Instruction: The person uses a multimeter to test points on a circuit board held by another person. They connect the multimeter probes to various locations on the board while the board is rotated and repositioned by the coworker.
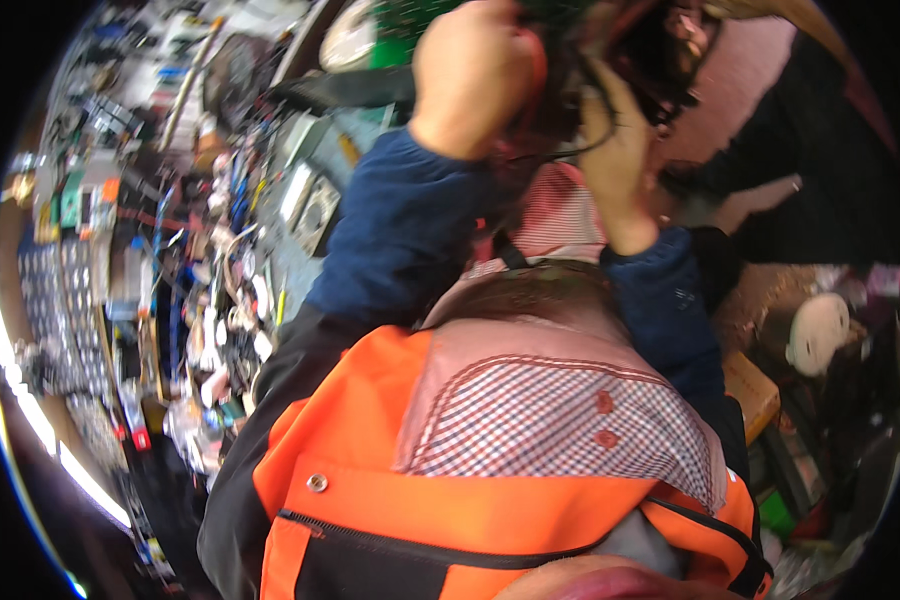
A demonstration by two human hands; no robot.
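At the top of the head view my left hand is curled like a fist, with something red and blurred, perhaps a tool handle, at its fingers; the grip cannot be made out. My right hand reaches up beside a dark object with black cables, its fingers partly hidden behind it. The dark object lies between and above both hands, too blurred to name. A pinkish apron with a checked panel covers my front, and red-striped cloth shows between my forearms.
To the left a grey-blue workbench is crowded with tools, wires and small parts. A square metal-and-white device lies near my left sleeve. At right are another person's dark-clothed legs, a cardboard box and a round whitish object.
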